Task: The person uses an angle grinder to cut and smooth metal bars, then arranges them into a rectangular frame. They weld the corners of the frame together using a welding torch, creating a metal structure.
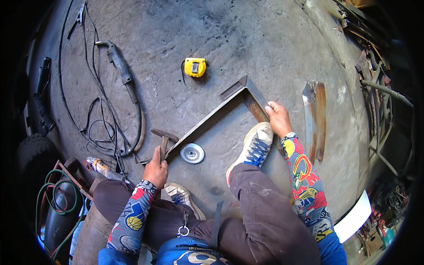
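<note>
Metal bars (pixel 211 119) already meet in one corner on the floor (pixel 265 53), your left fingers (pixel 156 161) curl closed round a hammer (pixel 164 145), your right fingers (pixel 274 109) grip the short side near your shoe (pixel 257 148), and two rusty strips (pixel 321 119) lie loose to the right, not joined yet.

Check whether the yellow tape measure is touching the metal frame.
Apart: the head view shows a strip of floor between the yellow tape measure and the metal frame.

Open floor (pixel 265 48) right of tape measure (pixel 195 67), steel frame (pixel 212 118) barring near side; cables (pixel 142 126) crowding left
</note>
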Demonstrator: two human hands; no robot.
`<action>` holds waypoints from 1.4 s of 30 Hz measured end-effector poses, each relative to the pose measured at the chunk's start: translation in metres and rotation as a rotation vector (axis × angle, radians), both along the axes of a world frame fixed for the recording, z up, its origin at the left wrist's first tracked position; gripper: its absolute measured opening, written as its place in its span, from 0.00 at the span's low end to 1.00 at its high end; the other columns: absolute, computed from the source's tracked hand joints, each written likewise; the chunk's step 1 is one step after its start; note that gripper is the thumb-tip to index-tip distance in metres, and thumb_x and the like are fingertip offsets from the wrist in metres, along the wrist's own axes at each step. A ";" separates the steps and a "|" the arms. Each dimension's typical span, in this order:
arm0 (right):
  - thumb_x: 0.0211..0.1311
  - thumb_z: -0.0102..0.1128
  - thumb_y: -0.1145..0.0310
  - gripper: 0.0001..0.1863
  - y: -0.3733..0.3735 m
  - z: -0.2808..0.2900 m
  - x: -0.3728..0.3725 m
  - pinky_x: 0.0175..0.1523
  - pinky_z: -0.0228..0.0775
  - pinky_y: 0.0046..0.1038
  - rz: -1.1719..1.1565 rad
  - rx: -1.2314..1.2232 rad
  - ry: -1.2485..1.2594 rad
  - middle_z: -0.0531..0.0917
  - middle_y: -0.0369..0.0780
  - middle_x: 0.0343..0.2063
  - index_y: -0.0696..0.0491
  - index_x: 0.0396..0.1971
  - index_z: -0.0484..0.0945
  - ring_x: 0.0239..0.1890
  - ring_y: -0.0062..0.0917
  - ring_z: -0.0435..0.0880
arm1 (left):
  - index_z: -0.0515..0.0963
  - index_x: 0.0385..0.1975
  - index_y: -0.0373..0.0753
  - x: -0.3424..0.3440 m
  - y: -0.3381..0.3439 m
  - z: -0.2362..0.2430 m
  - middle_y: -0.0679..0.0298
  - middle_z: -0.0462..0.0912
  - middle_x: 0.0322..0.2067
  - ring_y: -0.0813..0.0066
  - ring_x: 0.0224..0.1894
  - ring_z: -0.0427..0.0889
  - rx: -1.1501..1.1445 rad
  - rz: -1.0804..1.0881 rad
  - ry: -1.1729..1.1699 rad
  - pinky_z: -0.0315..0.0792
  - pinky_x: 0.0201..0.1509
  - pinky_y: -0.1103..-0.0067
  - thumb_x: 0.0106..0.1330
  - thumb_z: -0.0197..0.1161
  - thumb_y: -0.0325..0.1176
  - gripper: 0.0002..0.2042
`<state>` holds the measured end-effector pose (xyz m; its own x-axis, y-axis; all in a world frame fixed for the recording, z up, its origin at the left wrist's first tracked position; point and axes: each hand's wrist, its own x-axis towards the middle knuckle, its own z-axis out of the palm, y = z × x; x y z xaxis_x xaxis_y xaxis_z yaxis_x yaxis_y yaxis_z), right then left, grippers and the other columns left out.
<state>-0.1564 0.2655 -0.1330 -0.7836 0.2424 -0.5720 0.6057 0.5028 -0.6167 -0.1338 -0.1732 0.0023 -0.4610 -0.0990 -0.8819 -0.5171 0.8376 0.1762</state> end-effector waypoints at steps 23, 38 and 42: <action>0.71 0.59 0.73 0.15 0.036 0.006 -0.029 0.22 0.69 0.26 0.039 -0.353 -0.358 0.85 0.38 0.28 0.59 0.54 0.79 0.17 0.17 0.76 | 0.54 0.75 0.37 0.005 0.002 -0.001 0.31 0.82 0.42 0.32 0.46 0.83 -0.019 -0.007 0.005 0.75 0.53 0.53 0.70 0.51 0.31 0.32; 0.66 0.62 0.73 0.11 0.018 0.024 -0.023 0.29 0.77 0.32 0.131 -0.112 -0.138 0.86 0.44 0.26 0.58 0.46 0.83 0.19 0.26 0.85 | 0.54 0.75 0.36 0.001 0.007 0.003 0.30 0.81 0.47 0.32 0.49 0.82 -0.042 -0.089 0.049 0.75 0.57 0.54 0.70 0.51 0.31 0.32; 0.66 0.62 0.73 0.11 0.018 0.020 -0.024 0.29 0.77 0.32 0.080 -0.143 -0.148 0.86 0.44 0.26 0.58 0.46 0.83 0.19 0.27 0.85 | 0.54 0.75 0.37 -0.001 0.009 0.004 0.30 0.81 0.46 0.32 0.48 0.83 -0.037 -0.072 0.033 0.76 0.55 0.54 0.70 0.51 0.31 0.32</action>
